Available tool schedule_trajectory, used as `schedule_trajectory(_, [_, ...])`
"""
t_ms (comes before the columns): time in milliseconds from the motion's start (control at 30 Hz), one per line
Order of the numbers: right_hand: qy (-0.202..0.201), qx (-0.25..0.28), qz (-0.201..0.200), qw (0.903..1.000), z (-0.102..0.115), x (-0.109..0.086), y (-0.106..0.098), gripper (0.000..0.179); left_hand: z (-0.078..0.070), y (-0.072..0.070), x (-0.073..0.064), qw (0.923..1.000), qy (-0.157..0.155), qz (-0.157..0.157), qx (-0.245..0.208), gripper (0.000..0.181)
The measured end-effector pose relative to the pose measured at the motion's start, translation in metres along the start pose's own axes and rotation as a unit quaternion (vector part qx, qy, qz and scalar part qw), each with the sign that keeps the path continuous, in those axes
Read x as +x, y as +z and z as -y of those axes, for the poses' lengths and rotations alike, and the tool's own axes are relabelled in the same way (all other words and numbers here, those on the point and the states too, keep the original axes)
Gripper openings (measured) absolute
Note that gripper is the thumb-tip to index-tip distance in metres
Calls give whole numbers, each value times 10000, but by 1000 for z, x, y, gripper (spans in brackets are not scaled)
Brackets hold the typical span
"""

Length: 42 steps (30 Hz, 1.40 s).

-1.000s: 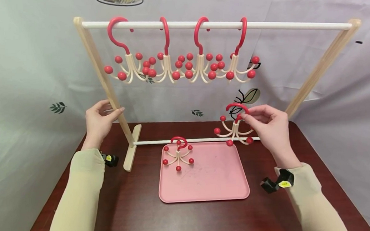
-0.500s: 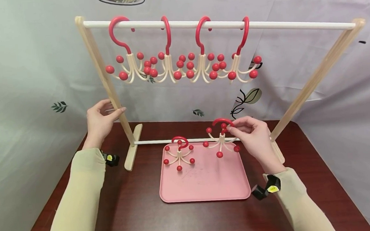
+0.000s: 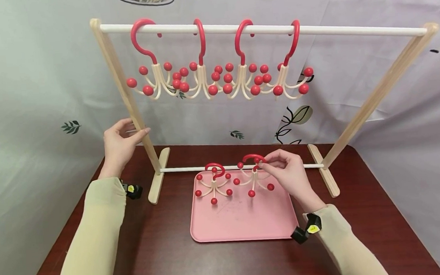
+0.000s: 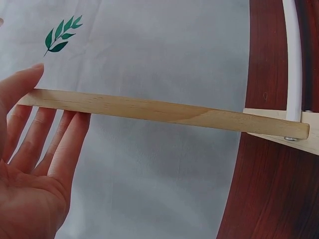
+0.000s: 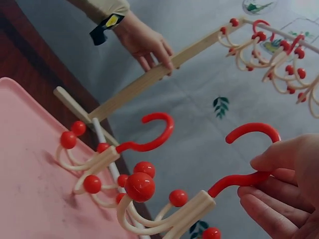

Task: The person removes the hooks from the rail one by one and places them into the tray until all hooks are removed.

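My left hand (image 3: 117,147) holds the left wooden post (image 4: 149,110) of a hanging rack, thumb on one side and fingers on the other. My right hand (image 3: 289,175) pinches the red hook of an octopus-style hanger (image 5: 194,211) between thumb and fingers. This hanger has cream curved arms tipped with red balls, and it is upright over the pink tray (image 3: 241,227); whether it touches the tray I cannot tell. To its left, a matching hanger (image 3: 214,184) stands on the tray, hook up.
Several like hangers (image 3: 242,74) hang by red hooks from the white top rod (image 3: 350,30). The right post (image 3: 381,94) leans outward in view, and a low white bar (image 3: 184,169) joins the feet behind the tray. A patterned cloth backdrop surrounds the dark wooden table (image 3: 166,252).
My right hand has brought its hanger left and down, from beside the tray's right rear corner to over the tray near the other one. My left hand stays on the post.
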State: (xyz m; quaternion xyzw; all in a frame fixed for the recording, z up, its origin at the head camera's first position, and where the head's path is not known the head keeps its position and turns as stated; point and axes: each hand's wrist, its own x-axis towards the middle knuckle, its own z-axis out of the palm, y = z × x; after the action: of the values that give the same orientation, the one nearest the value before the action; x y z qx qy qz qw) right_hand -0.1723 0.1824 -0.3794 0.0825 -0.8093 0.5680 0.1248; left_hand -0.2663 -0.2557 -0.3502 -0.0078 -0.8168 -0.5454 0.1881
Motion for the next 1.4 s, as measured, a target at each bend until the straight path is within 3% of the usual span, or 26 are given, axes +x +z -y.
schedule_trajectory(500, [370, -217, 203, 9989, -25, 2, 15, 16, -3, -1, 2, 9999, 120, -32, -44, 51])
schedule_trajectory(767, [484, 3, 371, 9981, -33, 2, 24, 17, 1, -2, 3, 10000, 51, -31, -20, 52])
schedule_trajectory(1000, [777, -18, 452, 9959, -25, -3, 29, 18, 3, -2, 1, 10000, 57, -51, 17, 53])
schedule_trajectory(1133, [689, 98, 413, 9967, -38, -2, 29, 20, 3, -1, 2, 9999, 116, -54, -36, 51])
schedule_trajectory(1400, [607, 106, 511, 9968, -39, -2, 28, 28, 5, 2, 3, 9998, 136, -70, -99, 50])
